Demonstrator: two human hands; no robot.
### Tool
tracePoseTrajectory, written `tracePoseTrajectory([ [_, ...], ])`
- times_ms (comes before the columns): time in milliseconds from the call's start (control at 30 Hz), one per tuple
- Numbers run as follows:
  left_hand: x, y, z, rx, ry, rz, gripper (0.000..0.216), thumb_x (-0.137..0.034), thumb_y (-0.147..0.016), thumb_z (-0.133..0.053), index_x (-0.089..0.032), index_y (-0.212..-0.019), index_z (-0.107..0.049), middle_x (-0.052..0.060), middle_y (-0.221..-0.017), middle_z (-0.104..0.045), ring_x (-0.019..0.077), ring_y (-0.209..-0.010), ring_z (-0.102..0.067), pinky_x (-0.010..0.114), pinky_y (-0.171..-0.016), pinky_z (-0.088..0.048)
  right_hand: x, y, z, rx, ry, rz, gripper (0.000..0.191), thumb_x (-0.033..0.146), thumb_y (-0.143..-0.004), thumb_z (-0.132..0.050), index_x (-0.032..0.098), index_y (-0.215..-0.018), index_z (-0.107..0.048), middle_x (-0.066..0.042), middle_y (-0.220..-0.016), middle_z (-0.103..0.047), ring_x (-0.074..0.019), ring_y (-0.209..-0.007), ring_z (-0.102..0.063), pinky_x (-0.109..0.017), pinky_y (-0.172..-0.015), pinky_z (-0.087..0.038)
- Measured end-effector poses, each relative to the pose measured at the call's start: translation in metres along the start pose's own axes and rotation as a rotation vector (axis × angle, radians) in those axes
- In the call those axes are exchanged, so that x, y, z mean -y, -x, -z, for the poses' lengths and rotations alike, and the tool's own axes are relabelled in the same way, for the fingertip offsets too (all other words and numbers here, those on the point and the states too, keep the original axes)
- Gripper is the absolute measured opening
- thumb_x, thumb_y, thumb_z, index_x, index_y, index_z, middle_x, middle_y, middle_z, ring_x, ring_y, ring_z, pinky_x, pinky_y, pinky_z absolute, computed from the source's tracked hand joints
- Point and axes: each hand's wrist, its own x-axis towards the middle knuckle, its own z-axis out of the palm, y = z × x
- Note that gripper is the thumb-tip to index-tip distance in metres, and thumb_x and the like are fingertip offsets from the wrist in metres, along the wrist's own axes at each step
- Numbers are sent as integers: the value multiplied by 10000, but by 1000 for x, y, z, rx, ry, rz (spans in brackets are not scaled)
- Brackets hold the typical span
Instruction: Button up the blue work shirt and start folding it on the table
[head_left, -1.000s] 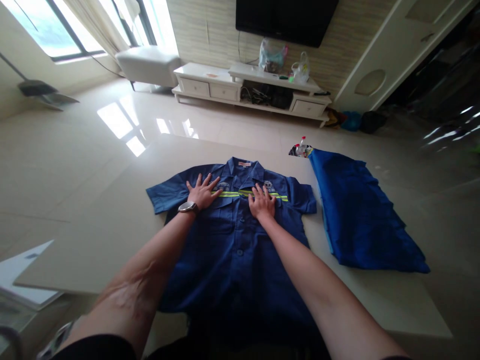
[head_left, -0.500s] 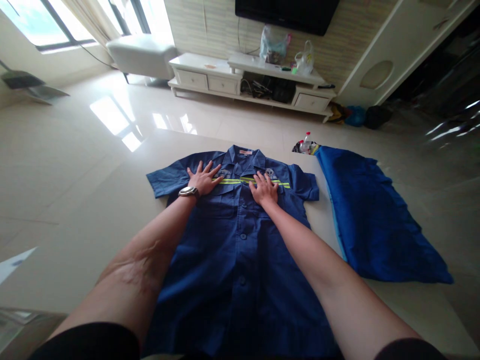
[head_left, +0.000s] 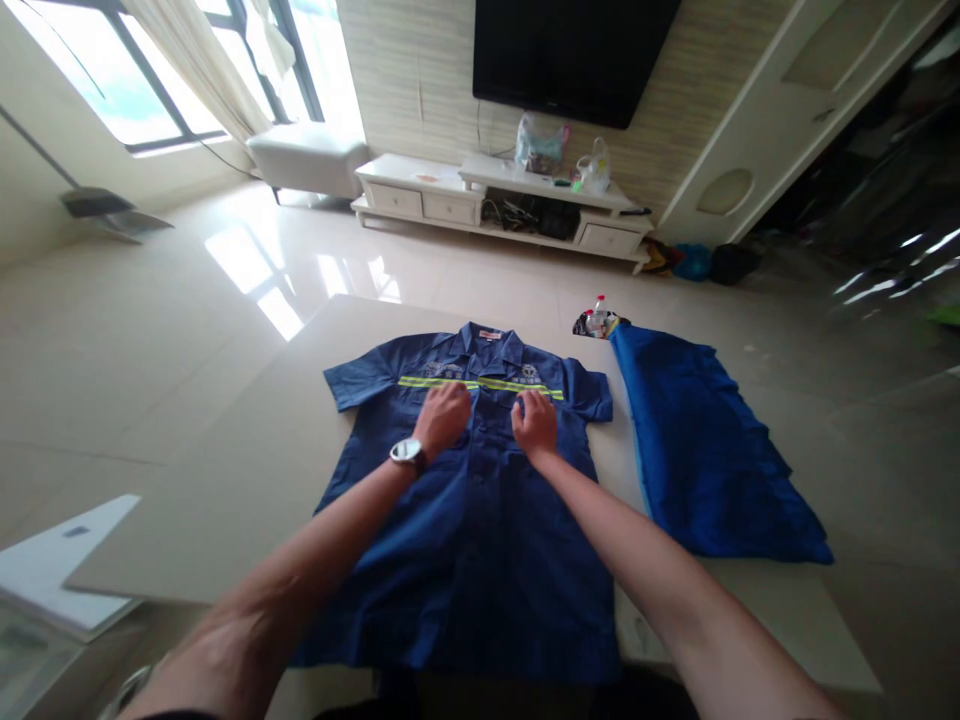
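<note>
A dark blue short-sleeved work shirt (head_left: 480, 520) with a yellow-green reflective stripe lies flat, front up and buttoned, on the beige table (head_left: 247, 470). My left hand (head_left: 444, 415), with a watch on its wrist, rests on the chest just below the stripe, left of the button line. My right hand (head_left: 535, 420) rests just right of that line. Both hands have their fingers drawn together and curled down onto the cloth. Whether they pinch the fabric is hidden.
A second blue garment (head_left: 705, 450) lies folded on the table to the right, with a small bottle (head_left: 598, 315) at its far end. White paper (head_left: 52, 560) sits at the left. Beyond the table are a glossy floor, a white TV stand (head_left: 502, 205) and a white seat (head_left: 311, 160).
Both hands have slid back toward me from the reflective stripe to just below it, and the spread fingers have drawn together. The view has shifted slightly.
</note>
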Motion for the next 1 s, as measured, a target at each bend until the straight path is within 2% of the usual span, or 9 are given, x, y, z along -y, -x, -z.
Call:
tracePoseTrajectory([
  [67,-26,32,-9,62,62,-144,470,-263,-1022,-352,-195,-1409,-610,137,-1477,-579,262,-1352,-510,414,-1144,-383,-17,40,19,38,-26,46,316,257,-981,-446,149,-1188,-659,-140,-1202,-694,-270,-1168,-596,-394,-992,-464],
  [167,-44,64,-24,123,109,-116,519,-244,-991,-417,-240,-1499,-527,99,-1582,-494,258,-1420,-461,421,-1147,-392,-54,116,50,136,-35,137,356,253,-976,-459,183,-1272,-644,-140,-1366,-653,-286,-1324,-555,-468,-1060,-476],
  [300,-42,75,-36,128,156,-46,568,-248,-979,-429,-231,-1545,-470,104,-1602,-469,257,-1406,-478,415,-1171,-365,-106,209,84,355,5,200,438,288,-1001,-446,279,-1416,-589,-68,-1552,-539,-272,-1480,-441,-502,-1113,-470],
  [400,-39,73,-44,86,154,-37,614,-267,-977,-425,-210,-1588,-398,111,-1569,-493,249,-1388,-488,396,-1176,-349,-130,245,91,423,28,203,539,318,-1008,-438,331,-1546,-465,-33,-1620,-455,-268,-1527,-375,-535,-1188,-397],
  [533,-41,70,-49,85,97,-34,618,-283,-971,-431,-215,-1585,-404,108,-1590,-464,262,-1386,-472,428,-1166,-351,-140,251,83,407,39,224,586,310,-989,-439,330,-1575,-431,-41,-1636,-429,-291,-1534,-357,-574,-1186,-367],
  [667,-48,75,-39,130,80,-24,617,-281,-971,-409,-242,-1586,-398,97,-1640,-406,281,-1438,-396,478,-1141,-368,-133,247,89,403,16,232,570,303,-982,-439,313,-1551,-472,-45,-1613,-464,-293,-1510,-392,-549,-1139,-403],
  [767,-50,76,-35,145,70,-40,612,-285,-966,-395,-185,-1570,-399,130,-1659,-365,310,-1447,-362,545,-1145,-340,-128,245,99,384,11,220,540,307,-980,-447,254,-1512,-522,-80,-1592,-491,-310,-1488,-416,-548,-1129,-397],
  [867,-47,68,-43,141,59,-55,592,-285,-956,-404,-141,-1530,-420,166,-1665,-328,344,-1443,-346,605,-1150,-300,-131,241,97,378,0,220,558,313,-954,-496,253,-1509,-513,-73,-1599,-483,-321,-1480,-416,-549,-1122,-391],
  [1000,-46,53,-42,184,42,-83,549,-281,-917,-478,-106,-1437,-496,203,-1574,-421,359,-1415,-366,591,-1161,-304,-131,239,97,375,-10,213,557,310,-941,-509,247,-1494,-519,-70,-1596,-487,-322,-1472,-418,-534,-1123,-384],
])
